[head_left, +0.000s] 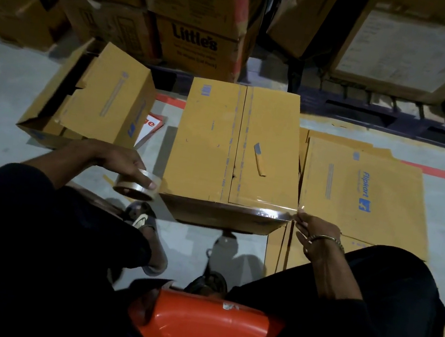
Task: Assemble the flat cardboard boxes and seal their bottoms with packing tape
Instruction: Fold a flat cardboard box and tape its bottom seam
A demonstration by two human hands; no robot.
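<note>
Taping step: the left hand (118, 160) grips the tape roll (136, 184) at the box (236, 147) on the floor, the right hand (314, 232) pinches the stretched tape's free end (297, 210); next, press it down along the near edge

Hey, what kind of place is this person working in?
Probably a warehouse or packing area: stacked cartons stand on a pallet at the back, the concrete floor carries red line markings, and flat Flipkart boxes lie piled beside the box being taped.
</note>
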